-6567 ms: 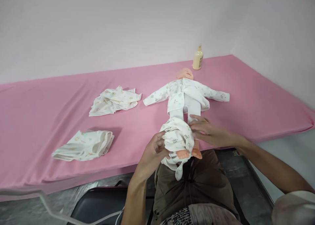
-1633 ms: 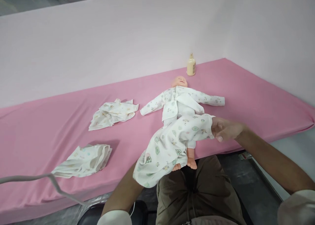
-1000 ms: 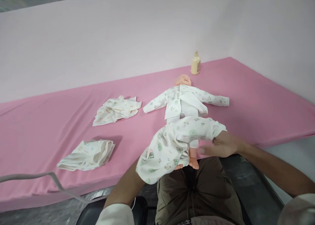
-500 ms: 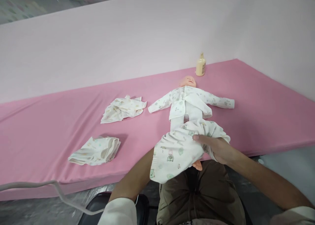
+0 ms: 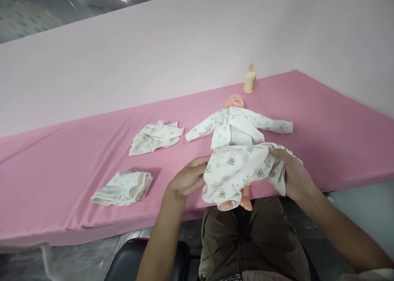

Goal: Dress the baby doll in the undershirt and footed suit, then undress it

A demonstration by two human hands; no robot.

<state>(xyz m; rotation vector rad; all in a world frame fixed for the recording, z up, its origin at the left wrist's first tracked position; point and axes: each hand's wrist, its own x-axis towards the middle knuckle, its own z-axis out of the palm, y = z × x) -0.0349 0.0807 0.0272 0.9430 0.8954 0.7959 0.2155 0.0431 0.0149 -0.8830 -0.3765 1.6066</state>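
Observation:
A baby doll (image 5: 235, 101) lies on its back in a white printed jacket (image 5: 221, 136), head toward the wall and feet at the near edge. White printed baby pants (image 5: 237, 170) lie across its legs. One foot (image 5: 226, 206) pokes out of a pant leg's opening; the other foot (image 5: 246, 203) shows beside it, outside that leg. My left hand (image 5: 189, 176) grips the left edge of the pants, fingertips partly behind the cloth. On the right side, my right hand (image 5: 295, 174) is closed on the bunched fabric, thumb on top.
Two folded printed baby garments rest on the pink mattress (image 5: 61, 166) to the left: a farther one (image 5: 156, 137) and a nearer one (image 5: 123, 188). A cream pump bottle (image 5: 250, 81) stands beyond the doll's head. A black chair (image 5: 147, 258) is below the near edge.
My left hand has come out from beneath the pants to their left edge. My right hand has moved right and spread the cloth. Both doll feet now show.

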